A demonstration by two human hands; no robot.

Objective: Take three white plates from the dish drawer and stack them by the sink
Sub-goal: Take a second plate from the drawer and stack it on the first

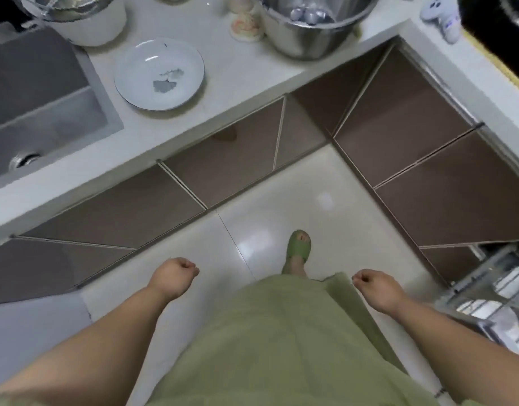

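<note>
A white plate (160, 73) with a grey leaf pattern lies on the pale counter (231, 92), just right of the grey sink (44, 112). Whether more plates lie under it I cannot tell. At the lower right the dish drawer (492, 285) stands pulled out, a metal rack with white dishes in it. My left hand (173, 276) hangs over the floor, fingers curled with nothing in them. My right hand (375, 287) is curled the same way, empty, a short way left of the drawer.
A steel pot (316, 24) and a white pot (91, 22) stand at the counter's back. Brown cabinet doors (229, 159) run under the L-shaped counter. A green slipper (297, 247) rests on the glossy tile floor (281, 200).
</note>
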